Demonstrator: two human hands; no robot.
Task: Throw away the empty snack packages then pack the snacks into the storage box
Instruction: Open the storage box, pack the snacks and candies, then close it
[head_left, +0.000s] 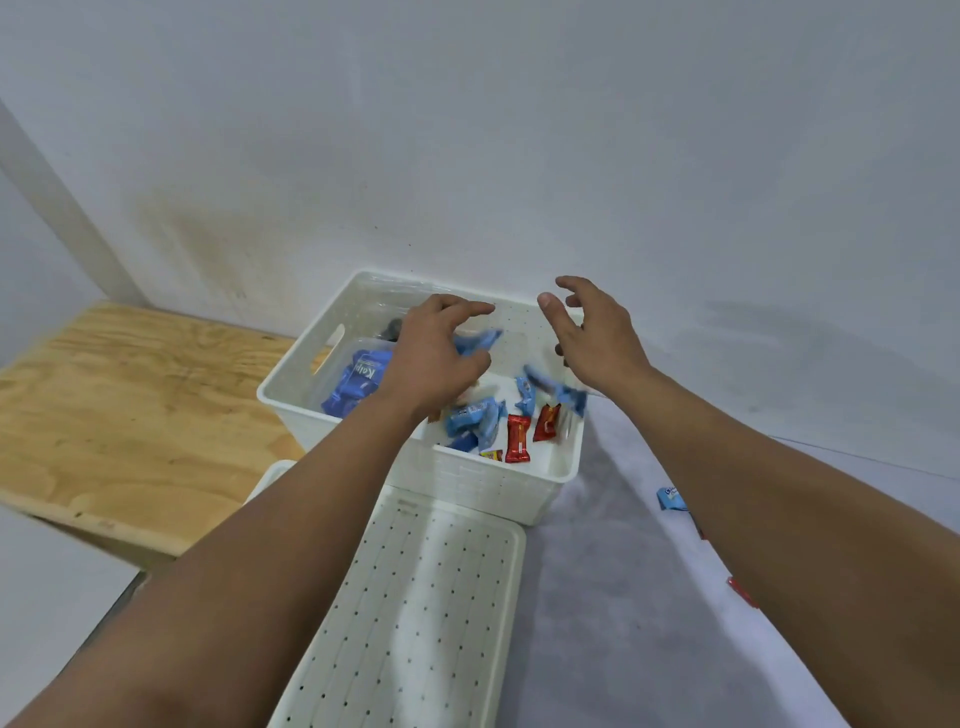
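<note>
Left hand (441, 348): above the open storage box (563, 470), palm down, fingers spread and loosely curled; nothing clamped in it that I can make out
Right hand (597, 332): also over the box, nearer its far right corner, fingers parted and curved, thumb apart from them; holds nothing
Hands, relation: apart from each other, a clear gap between them, both hovering over the box interior
Storage box: white, perforated walls, slot handle on the left side; stands on the grey surface (623, 597) close against the wall (519, 130), lid off
Lid (415, 623): white, dotted with holes, lies flat on the near side of the box, its far edge touching or just beside the box wall
Blue snack packets (478, 418): several small ones in a heap on the box floor, towards the near right
Blurred blue packets (556, 389): smeared by motion below the right hand; one more blue blur at the left hand's fingertips; cannot tell if they touch the hands
Red snack packets (518, 439): two, lying next to the blue heap inside the box
Large blue pack (358, 382): inside the box on the left, partly under the left forearm
Loose blue packet (671, 499): on the grey surface right of the box, beside the right forearm
Red item (743, 592): on the same surface, partly hidden by the right forearm
Wooden board (119, 415): left of the box, bare
</note>
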